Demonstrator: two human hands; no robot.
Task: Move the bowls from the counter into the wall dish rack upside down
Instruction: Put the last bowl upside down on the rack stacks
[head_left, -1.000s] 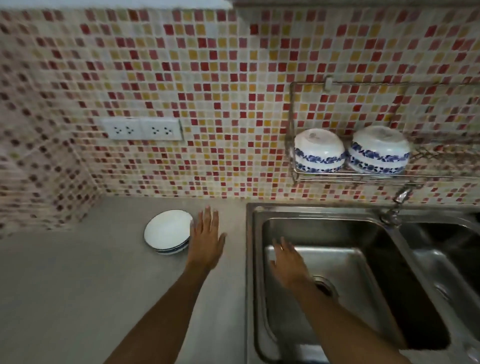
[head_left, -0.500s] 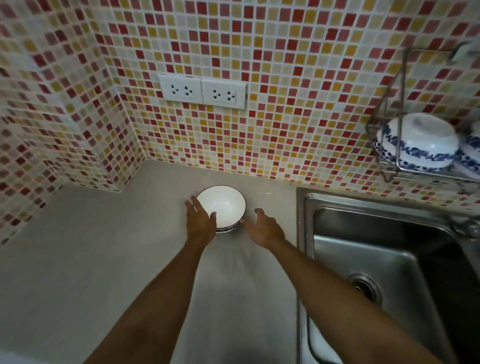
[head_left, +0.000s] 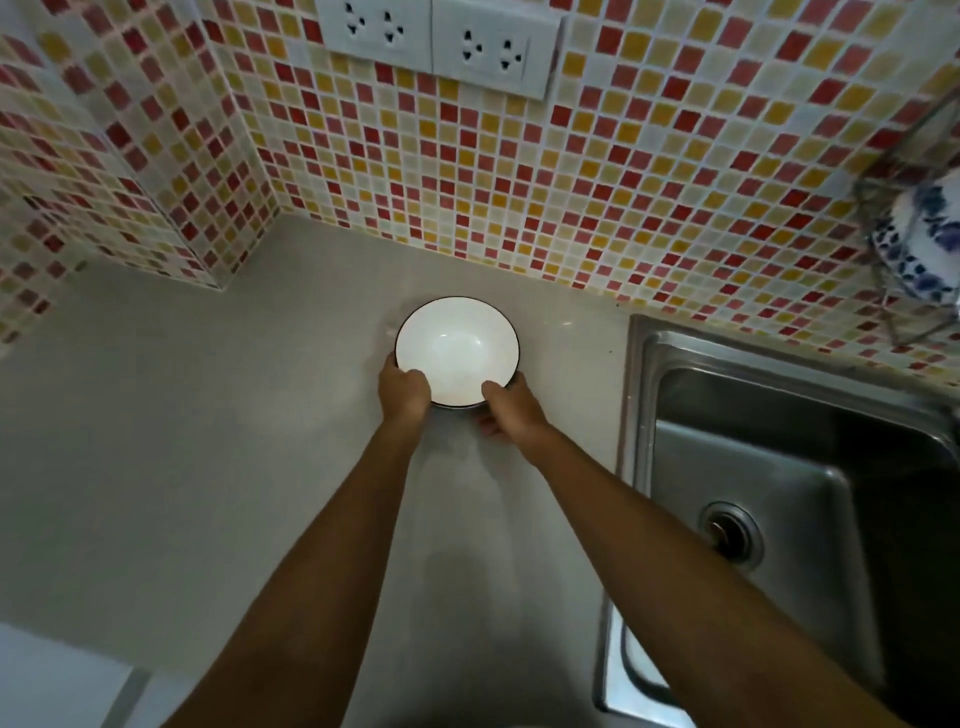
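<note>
A white bowl (head_left: 457, 345) with a dark rim stands upright on the grey counter (head_left: 208, 441), close to the tiled back wall. My left hand (head_left: 404, 387) grips its near-left rim, thumb over the edge. My right hand (head_left: 511, 410) holds its near-right side, fingers curled under the bowl. At the far right edge, the wire wall dish rack (head_left: 904, 218) holds an upside-down white bowl with blue flowers (head_left: 922, 244), only partly in view.
A steel sink (head_left: 779, 467) with a drain lies to the right of the bowl. A double wall socket (head_left: 441, 41) sits above on the red and yellow mosaic tiles. The tiled wall steps out into a corner at the left.
Both hands have closed in on the counter bowl and taken hold of its rim. The view has shifted left and closer, so the rack has slid to the right edge.
</note>
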